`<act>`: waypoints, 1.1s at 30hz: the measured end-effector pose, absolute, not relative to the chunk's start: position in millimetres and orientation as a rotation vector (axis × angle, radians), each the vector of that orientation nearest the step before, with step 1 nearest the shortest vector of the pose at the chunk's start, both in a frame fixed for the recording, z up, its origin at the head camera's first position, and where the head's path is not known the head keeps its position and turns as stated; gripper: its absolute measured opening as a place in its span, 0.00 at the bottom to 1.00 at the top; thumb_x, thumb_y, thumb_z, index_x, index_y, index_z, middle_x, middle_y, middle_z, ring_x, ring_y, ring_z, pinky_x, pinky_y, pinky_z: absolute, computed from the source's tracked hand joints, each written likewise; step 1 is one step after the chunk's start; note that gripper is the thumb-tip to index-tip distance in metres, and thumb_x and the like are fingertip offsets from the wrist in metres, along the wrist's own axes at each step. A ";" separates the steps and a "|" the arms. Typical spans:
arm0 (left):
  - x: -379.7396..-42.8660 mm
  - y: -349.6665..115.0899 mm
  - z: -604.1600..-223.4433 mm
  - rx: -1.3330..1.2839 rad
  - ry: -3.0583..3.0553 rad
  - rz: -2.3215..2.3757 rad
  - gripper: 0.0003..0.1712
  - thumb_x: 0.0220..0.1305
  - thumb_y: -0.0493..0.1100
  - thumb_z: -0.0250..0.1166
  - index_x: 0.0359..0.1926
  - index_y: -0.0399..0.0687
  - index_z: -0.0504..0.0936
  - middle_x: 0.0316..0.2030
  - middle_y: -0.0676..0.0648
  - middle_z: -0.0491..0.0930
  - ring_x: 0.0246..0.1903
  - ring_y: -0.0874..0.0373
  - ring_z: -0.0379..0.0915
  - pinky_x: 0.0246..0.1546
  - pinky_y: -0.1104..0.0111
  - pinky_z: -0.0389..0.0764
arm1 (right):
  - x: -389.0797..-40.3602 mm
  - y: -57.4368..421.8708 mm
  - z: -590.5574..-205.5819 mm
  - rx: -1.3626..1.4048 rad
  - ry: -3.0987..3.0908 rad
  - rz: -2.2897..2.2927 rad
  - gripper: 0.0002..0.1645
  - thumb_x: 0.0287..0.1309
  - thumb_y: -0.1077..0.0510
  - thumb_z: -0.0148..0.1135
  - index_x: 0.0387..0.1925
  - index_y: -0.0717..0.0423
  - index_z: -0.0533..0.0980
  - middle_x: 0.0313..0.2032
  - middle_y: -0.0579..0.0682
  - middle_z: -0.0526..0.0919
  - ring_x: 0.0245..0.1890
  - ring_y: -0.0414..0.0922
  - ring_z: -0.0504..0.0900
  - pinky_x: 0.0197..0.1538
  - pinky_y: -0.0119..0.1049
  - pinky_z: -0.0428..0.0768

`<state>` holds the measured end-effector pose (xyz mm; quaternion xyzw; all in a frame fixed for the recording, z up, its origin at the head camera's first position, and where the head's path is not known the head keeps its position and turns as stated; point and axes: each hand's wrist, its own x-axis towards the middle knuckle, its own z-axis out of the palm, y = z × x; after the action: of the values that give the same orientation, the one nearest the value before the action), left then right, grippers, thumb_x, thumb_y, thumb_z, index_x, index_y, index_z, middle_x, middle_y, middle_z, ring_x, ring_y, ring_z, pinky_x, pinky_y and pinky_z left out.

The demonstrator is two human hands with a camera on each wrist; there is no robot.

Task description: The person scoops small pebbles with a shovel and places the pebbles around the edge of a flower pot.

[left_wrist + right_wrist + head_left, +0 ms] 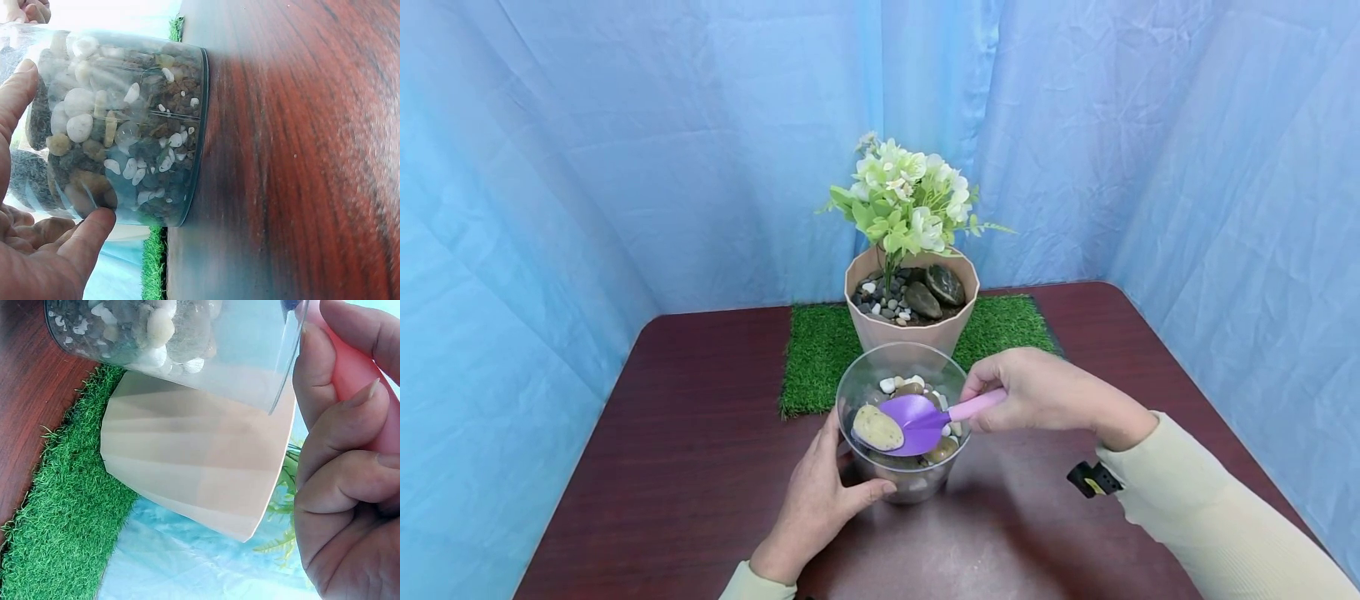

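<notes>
Clear round plastic container [925,481], partly filled with stones, stands upright on the table, just in front of the planter; whether the two touch I cannot tell. Pale blue cloth curtain [700,150] hangs behind and at both sides, probably as a plain backdrop. The dark red-brown wooden table [700,433] gives the container a flat, firm footing. On it, a green artificial-grass mat [816,358] lies under the faceted beige planter [917,335], likely for show; white-and-green flowers [917,196] rise from the planter's stones.

The left hand [816,500] grasps the container from its near left side, thumb on the front wall, seemingly to steady it. The right hand [1033,387] grips the pink handle of a purple-bladed scoop [916,421] with curled fingers, which should give good control of its angle. The blade sits over the container's mouth, so whatever slips would probably drop inside. At its tip rests one smooth yellowish oval stone [877,427].
</notes>
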<state>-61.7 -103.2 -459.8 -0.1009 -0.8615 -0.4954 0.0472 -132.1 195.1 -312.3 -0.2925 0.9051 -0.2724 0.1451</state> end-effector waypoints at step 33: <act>-62.0 -102.9 -460.7 -0.336 -2.601 -1.555 0.75 0.45 0.61 0.85 0.85 0.54 0.46 0.77 0.41 0.62 0.70 0.50 0.69 0.62 0.66 0.84 | -131.5 204.0 -284.6 -0.723 2.899 -0.781 0.07 0.65 0.40 0.70 0.35 0.33 0.85 0.22 0.35 0.82 0.20 0.36 0.75 0.25 0.33 0.75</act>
<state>-62.0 -102.9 -460.7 -0.1101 -0.8522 -0.5093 0.0464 -131.5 204.0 -284.6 -0.2340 0.9384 -0.2529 0.0269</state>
